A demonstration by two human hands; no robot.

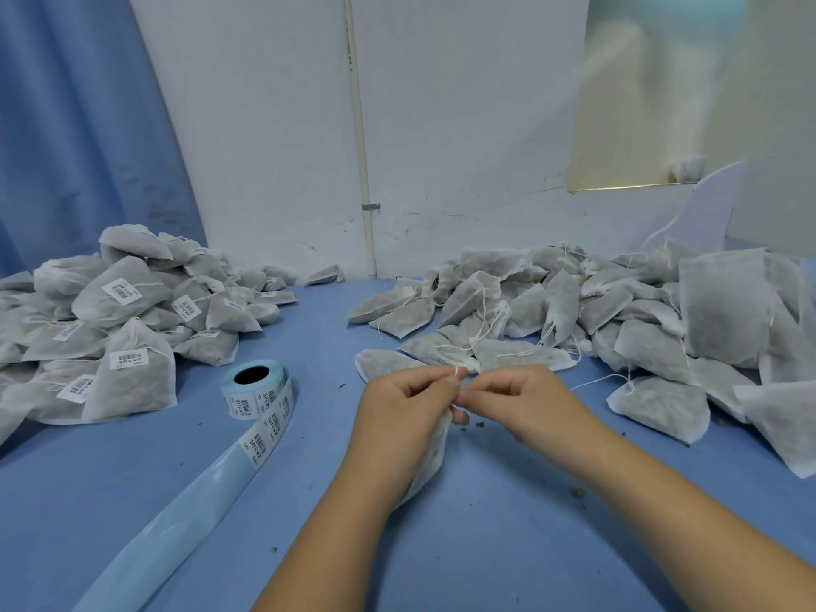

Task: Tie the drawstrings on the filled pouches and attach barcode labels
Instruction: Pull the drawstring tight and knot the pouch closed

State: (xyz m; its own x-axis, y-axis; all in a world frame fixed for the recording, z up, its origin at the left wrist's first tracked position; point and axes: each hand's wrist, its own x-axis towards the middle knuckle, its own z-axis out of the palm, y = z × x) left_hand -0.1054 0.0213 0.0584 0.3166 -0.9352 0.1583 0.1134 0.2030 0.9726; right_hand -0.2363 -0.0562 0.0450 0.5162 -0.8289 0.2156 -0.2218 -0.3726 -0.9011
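A filled white pouch [435, 452] hangs between my hands over the blue table, mostly hidden behind my left hand [404, 413]. Its thin white drawstring [455, 372] is pinched by the fingertips of both hands at the pouch's top. My right hand [516, 401] meets the left one there, fingers curled on the string. A roll of barcode labels [258, 393] stands to the left of my hands, its blue backing strip [176, 523] trailing toward the near edge.
A heap of labelled pouches [115, 320] lies on the left of the blue table [508, 545]. A larger heap of unlabelled pouches [618, 311] with loose strings fills the right and back. A white wall stands behind, a blue curtain at far left.
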